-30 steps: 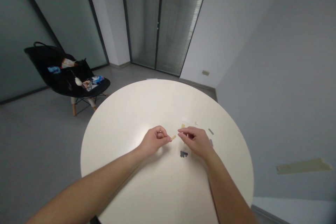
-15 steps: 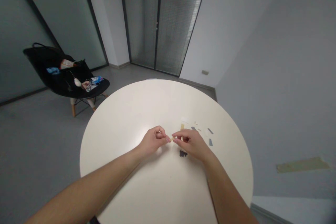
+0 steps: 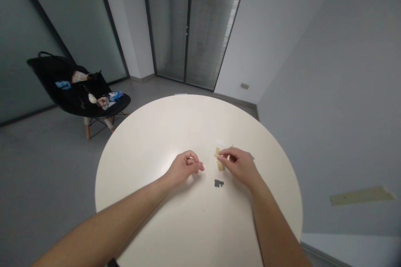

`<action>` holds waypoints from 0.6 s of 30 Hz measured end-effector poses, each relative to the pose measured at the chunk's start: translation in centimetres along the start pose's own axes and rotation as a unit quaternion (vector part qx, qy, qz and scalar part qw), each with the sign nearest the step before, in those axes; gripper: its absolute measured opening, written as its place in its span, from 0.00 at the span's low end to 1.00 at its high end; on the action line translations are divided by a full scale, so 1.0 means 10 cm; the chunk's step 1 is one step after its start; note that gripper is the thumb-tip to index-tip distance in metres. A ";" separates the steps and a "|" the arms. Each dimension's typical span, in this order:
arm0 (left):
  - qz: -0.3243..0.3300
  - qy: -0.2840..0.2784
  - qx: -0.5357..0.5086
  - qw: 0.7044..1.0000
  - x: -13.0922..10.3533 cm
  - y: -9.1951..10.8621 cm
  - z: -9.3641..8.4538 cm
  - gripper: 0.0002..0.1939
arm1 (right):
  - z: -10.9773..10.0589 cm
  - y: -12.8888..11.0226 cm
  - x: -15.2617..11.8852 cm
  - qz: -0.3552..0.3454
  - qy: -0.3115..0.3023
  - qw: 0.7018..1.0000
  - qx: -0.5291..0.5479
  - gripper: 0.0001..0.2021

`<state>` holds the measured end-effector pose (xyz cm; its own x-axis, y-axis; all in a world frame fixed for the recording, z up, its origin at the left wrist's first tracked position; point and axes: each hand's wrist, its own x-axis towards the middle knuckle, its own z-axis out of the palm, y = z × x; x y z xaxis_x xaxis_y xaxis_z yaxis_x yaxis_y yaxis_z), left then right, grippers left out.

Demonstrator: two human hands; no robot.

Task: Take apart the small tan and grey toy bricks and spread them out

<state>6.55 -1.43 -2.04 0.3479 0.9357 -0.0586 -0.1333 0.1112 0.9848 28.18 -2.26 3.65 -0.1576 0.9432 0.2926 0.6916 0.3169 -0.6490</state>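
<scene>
My left hand (image 3: 186, 167) hovers over the middle of the table with thumb and forefinger pressed together. Whatever is between those fingertips, if anything, is too small to make out. To its right, my right hand (image 3: 238, 164) pinches a small pale piece (image 3: 216, 156) between thumb and forefinger. Just beyond and below those fingertips lie two yellowish strips, a far one (image 3: 217, 150) and a nearer one (image 3: 220, 166). A small dark grey, jagged-edged piece (image 3: 218, 183) lies on the tabletop, nearer to me than the strips.
The round white table (image 3: 175, 125) fills the middle of the view. A grey scrap (image 3: 251, 155) shows past my right hand, which covers part of that area. A black chair (image 3: 78, 87) with a bag and packets stands at left; a wall rises at right.
My right hand has moved away from my left fingertips, to the right and slightly farther off, uncovering the nearer yellowish strip and hiding several grey scraps. My left hand stays almost in place.
</scene>
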 end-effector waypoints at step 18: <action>-0.005 -0.023 0.015 1.000 -0.02 0.02 -0.01 0.13 | -0.39 0.72 -0.08 0.251 -0.036 0.948 -0.191 0.07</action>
<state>6.34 -1.55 -1.88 0.3908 0.9184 -0.0614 -0.1028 0.1098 0.9886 36.05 -1.18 1.51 0.2205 0.9744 -0.0437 0.8951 -0.2200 -0.3878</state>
